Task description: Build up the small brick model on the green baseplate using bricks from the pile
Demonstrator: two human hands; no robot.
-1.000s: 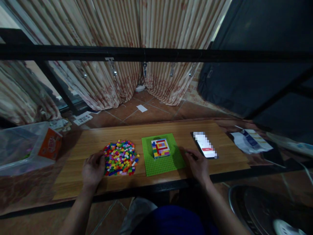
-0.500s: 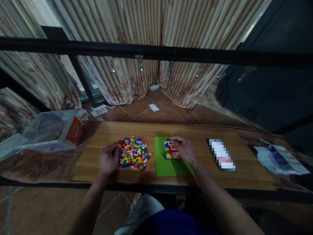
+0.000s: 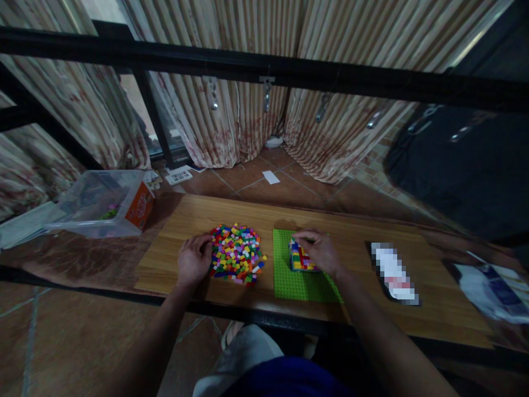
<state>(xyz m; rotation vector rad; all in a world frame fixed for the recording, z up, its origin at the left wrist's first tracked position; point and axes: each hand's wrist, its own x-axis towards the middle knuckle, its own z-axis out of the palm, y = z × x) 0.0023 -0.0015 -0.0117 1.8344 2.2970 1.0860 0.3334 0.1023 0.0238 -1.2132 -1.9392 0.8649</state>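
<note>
No text can be read. Lettering on the orange label [image 3: 141, 207] of the box [image 3: 97, 226], frame left, is blurred; print on the white card [image 3: 179, 176], upper left, is too small; the phone [image 3: 392, 273] screen, right, is pixelated.

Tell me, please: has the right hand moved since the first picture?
Yes, to the left: first by the right edge of the green plate, the right hand is now over it, at the brick model.

My right fingers [image 3: 309, 235] partly hide the multicoloured plastic-brick block [image 3: 298, 260]; coarse pixels blur the black rectangular phone [image 3: 394, 273].
</note>
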